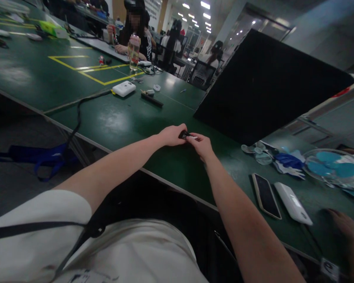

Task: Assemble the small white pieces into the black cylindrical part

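My left hand is closed round a small dark piece just above the green table. Too little of the piece shows to tell its kind. Meeting it from the other side, my right hand pinches a thin white piece against the dark one. Whether the two pieces are joined cannot be made out. Beyond my hands, a dark bar-shaped piece lies on the table, with small metallic and white bits beside it.
A large black panel stands tilted at the right. Nearer are a phone, a white device, a blue-bladed fan and another person's hand. Another white device and a bottle stand further back.
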`<state>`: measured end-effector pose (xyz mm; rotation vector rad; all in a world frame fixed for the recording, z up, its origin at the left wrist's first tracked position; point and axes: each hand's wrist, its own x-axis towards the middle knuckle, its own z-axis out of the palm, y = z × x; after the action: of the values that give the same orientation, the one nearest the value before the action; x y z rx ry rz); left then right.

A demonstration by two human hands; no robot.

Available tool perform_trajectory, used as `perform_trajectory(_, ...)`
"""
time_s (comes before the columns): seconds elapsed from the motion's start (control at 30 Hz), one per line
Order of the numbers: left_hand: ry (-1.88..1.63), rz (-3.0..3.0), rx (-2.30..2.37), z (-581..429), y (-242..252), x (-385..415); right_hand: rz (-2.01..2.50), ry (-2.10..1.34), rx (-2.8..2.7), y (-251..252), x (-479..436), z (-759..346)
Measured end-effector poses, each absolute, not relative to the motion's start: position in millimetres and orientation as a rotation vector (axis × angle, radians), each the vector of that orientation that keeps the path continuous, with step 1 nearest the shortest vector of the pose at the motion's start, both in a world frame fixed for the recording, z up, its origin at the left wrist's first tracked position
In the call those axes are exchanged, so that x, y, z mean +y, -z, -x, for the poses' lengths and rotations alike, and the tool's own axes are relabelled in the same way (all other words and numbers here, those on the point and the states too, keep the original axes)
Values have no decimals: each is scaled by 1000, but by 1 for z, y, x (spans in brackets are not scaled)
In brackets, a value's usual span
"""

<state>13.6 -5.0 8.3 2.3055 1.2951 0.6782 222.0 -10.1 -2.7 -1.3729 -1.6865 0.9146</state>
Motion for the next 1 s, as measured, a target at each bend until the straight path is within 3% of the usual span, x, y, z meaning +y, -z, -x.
perform_trajectory(0.33, -713, -2325, 1211, 5, -10, -2, 1403, -989, -1751, -3, -5, -220)
perform_trajectory(0.67, -836, -2444, 1606, 130, -30, -9, 1300, -910, -1712, 4, -8, -232)
perform_trajectory(1.0, -746, -2590, 1444, 172, -31, -1, 1296, -934, -1743, 3, -11, -233)
